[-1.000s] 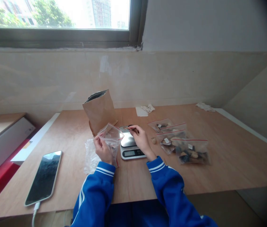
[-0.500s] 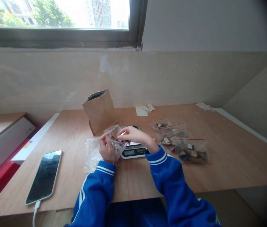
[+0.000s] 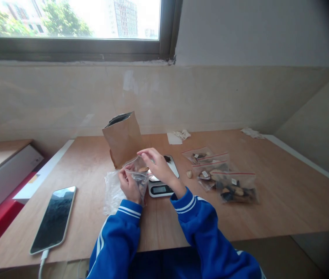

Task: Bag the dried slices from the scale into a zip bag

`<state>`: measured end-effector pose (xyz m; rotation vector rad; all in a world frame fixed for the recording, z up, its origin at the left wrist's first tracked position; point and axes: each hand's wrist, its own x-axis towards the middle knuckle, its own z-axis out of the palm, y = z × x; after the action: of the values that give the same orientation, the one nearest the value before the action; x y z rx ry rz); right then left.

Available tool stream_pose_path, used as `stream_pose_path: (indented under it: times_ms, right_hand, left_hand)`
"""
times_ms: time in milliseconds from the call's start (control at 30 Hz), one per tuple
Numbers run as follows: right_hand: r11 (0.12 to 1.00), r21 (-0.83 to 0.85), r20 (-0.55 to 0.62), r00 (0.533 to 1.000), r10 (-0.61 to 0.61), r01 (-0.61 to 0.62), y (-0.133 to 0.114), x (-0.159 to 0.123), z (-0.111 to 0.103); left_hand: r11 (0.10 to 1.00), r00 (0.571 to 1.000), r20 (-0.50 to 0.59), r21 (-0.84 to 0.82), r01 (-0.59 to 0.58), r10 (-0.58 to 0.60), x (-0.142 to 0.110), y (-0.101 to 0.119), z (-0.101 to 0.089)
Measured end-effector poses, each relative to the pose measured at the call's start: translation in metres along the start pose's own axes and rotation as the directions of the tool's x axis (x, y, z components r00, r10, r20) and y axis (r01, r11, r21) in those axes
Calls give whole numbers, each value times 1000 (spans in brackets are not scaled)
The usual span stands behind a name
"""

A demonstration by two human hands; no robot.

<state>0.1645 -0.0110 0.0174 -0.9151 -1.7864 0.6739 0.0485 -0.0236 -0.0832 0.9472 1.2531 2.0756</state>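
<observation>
L hand [image 3: 129, 186] grips a clear bag [image 3: 137, 172] by its side, mouth up, just above the bench [image 3: 164, 221]. R hand [image 3: 157, 164] has fingertips pinched at the bag mouth; a small brown piece [image 3: 143, 169] sits inside near the top. Scale [image 3: 161, 182] under and just behind the R hand. Kraft pouch [image 3: 123, 137] behind both hands. Filled bags [image 3: 225, 180] to the R, phone [image 3: 53, 219] well to the L.
</observation>
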Motion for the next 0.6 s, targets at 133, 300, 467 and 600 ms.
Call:
stream_pose_path:
  times_ms: [133,300,467,600]
  right_hand:
    - [950,-296,-160,986,51,-98,46,-5,-16]
    - [814,-547,-76,980,184,-195,102,-27,-23]
    - [871,-455,-122,982,146,-186,92,-28,-21]
    - [969,-210,-203,975,86,-129,47,-13,-21]
  left_hand:
    - [997,997,-44,-45,56,-58,2,-3,1]
    - [996,997,-40,-51,66,-68,0,-2,2]
    - [998,999,-11,-44,44,-44,-1,0,2]
    - [998,999,-2,-35,46,-46,-1,-4,1]
